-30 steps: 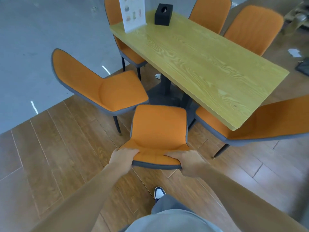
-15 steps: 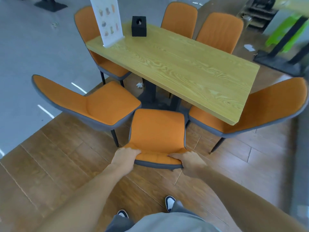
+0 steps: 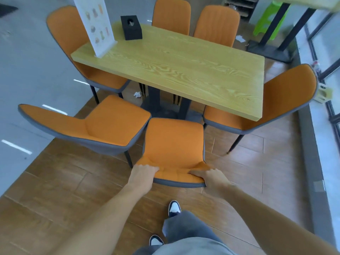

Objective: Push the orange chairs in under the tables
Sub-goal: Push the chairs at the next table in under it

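An orange chair with grey edging (image 3: 174, 142) stands in front of me, its seat facing the long side of the light wooden table (image 3: 176, 70). My left hand (image 3: 143, 173) grips the top of its backrest on the left, and my right hand (image 3: 211, 178) grips it on the right. The seat's front edge lies close to the table's black base (image 3: 156, 102). Another orange chair (image 3: 103, 124) sits angled at its left, almost touching it. A third orange chair (image 3: 272, 105) stands at the table's right end, seat partly under the top.
Three more orange chairs (image 3: 171, 15) stand around the table's far side and left end. On the table are a black tissue box (image 3: 131, 27) and a white menu stand (image 3: 95, 24). A crumpled paper (image 3: 137, 94) lies on the floor. A second table's black base (image 3: 272, 50) stands at the far right.
The chair in my hands has slid closer to the table while I stepped forward. The view has lifted and turned right, showing more of the room's right side. Both hands keep their grip.
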